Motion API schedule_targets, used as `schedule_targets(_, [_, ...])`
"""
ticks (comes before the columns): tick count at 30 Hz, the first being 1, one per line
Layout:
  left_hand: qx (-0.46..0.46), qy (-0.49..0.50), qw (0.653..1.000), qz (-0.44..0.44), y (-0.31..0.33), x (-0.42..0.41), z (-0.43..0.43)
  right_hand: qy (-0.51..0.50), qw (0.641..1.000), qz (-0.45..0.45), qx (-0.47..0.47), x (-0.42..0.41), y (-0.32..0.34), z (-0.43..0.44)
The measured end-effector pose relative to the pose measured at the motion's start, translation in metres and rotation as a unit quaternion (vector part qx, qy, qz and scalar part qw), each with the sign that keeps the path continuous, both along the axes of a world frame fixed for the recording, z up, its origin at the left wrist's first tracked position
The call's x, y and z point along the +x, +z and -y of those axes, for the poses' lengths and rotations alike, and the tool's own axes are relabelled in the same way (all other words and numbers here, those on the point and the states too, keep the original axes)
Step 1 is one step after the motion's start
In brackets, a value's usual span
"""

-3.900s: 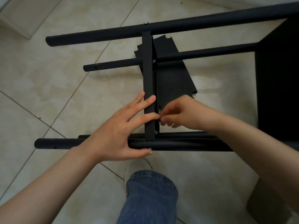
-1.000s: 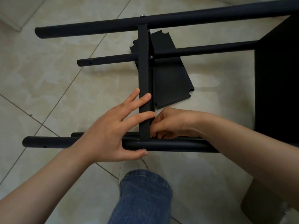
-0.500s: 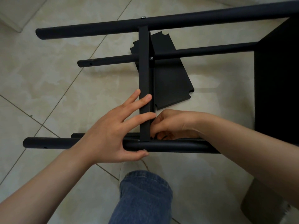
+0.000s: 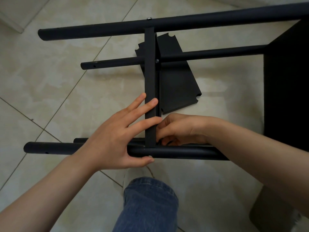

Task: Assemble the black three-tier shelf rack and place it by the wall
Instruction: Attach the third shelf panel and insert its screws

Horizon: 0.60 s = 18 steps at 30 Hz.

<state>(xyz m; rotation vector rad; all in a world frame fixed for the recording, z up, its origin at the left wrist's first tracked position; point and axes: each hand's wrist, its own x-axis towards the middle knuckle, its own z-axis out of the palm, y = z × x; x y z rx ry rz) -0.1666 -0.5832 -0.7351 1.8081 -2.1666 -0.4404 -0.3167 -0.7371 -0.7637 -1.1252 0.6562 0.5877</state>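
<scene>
Lying on its side on the tiled floor [image 4: 50,84], the black rack [image 4: 234,15] is filling most of the frame, its tubes running left to right. Far tube [image 4: 100,30] is crossing the top, middle tube [image 4: 209,53] is sitting below it and ending shorter, and near tube [image 4: 184,152] is running across the lower middle with another tube end [image 4: 80,140] just behind it. Crossbar [image 4: 151,77] is running top to bottom at centre, joining far tube to near tube. Screw head [image 4: 157,60] is showing where the crossbar is passing the middle tube, and a second screw head [image 4: 149,18] is showing on the far tube.

Left hand [image 4: 115,136] is spread, straight fingers pressing on the lower crossbar from the left. Its thumb is lying along the near tube's lower side, tip beside a third screw head [image 4: 150,156].

Right hand [image 4: 180,129] is sitting right of the crossbar, fingers curled into the corner where crossbar and near tube are meeting. Cannot tell whether it is pinching anything, since the fingertips are hiding behind the bar.

Fitted shelf [image 4: 287,81] is showing as a dark slab at the right edge, with the tubes running into it. Loose panel [image 4: 177,84] with notched corners is lying flat on the floor under the frame, just right of the crossbar.

Jeans knee [image 4: 147,203] and pale shoe [image 4: 132,174] are showing at bottom centre. Brownish object [image 4: 270,208] is sitting in the lower right, too blurred to identify.
</scene>
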Motion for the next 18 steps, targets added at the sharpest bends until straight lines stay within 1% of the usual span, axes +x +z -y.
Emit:
schedule_targets(3, [0.002, 0.0, 1.0, -0.002, 0.0007, 0.0002, 0.0002, 0.007, 1.0, -0.001, 0.018, -0.0005, 0.0015, 0.0048])
schedule_targets(8, [0.0, 0.0, 1.0, -0.008, 0.0006, -0.0005, 0.0, 0.03, 0.999, -0.008, -0.027, 0.0008, 0.0009, 0.0018])
schedule_targets(13, [-0.001, -0.001, 1.0, -0.008, 0.0008, 0.0, -0.0001, 0.02, 1.0, 0.005, -0.002, -0.0014, 0.0044, 0.0031])
schedule_targets(18, [0.0, -0.001, 1.0, -0.012, 0.0004, -0.0003, 0.0003, 0.042, 0.998, -0.003, -0.046, 0.0002, 0.0054, 0.0002])
